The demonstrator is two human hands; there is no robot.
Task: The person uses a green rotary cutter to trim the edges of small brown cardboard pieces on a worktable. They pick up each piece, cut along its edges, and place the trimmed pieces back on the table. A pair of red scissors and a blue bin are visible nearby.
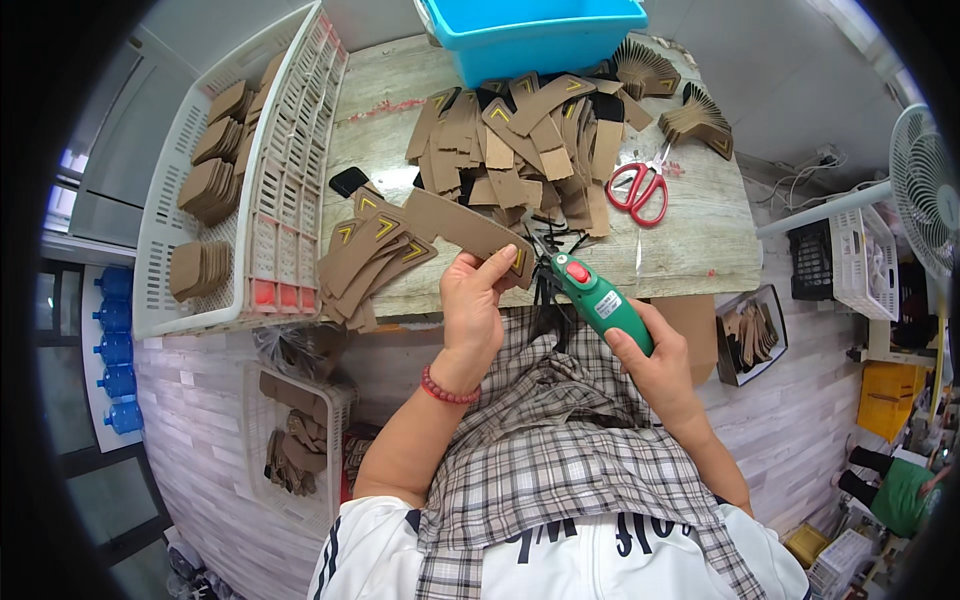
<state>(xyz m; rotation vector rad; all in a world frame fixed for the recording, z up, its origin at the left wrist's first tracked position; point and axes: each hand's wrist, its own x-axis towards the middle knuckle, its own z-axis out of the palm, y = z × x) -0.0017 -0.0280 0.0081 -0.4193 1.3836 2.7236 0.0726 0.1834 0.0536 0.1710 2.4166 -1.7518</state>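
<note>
My left hand (472, 312) pinches the end of a long brown strip (452, 222) between thumb and fingers, next to a yellow chevron mark on it. In my right hand (662, 366) is a green handheld electric cutter (600, 304) with a red button. Its dark head touches or nearly touches the held end of the strip; the exact contact is hidden. Black scraps (565, 238) lie around the cutter's head. Beyond it spreads a loose heap of brown strips (462, 130). Left of my left hand, several chevron-marked strips (362, 262) overlap on the table.
Red-handled scissors (652, 205) rest on the worn table (690, 262) at right. Fanned stacks of pieces (697, 124) sit beyond them. A blue bin (540, 42) stands at the back. A white plastic crate (285, 190) with stacked brown pieces borders the left. A fan (918, 190) stands right.
</note>
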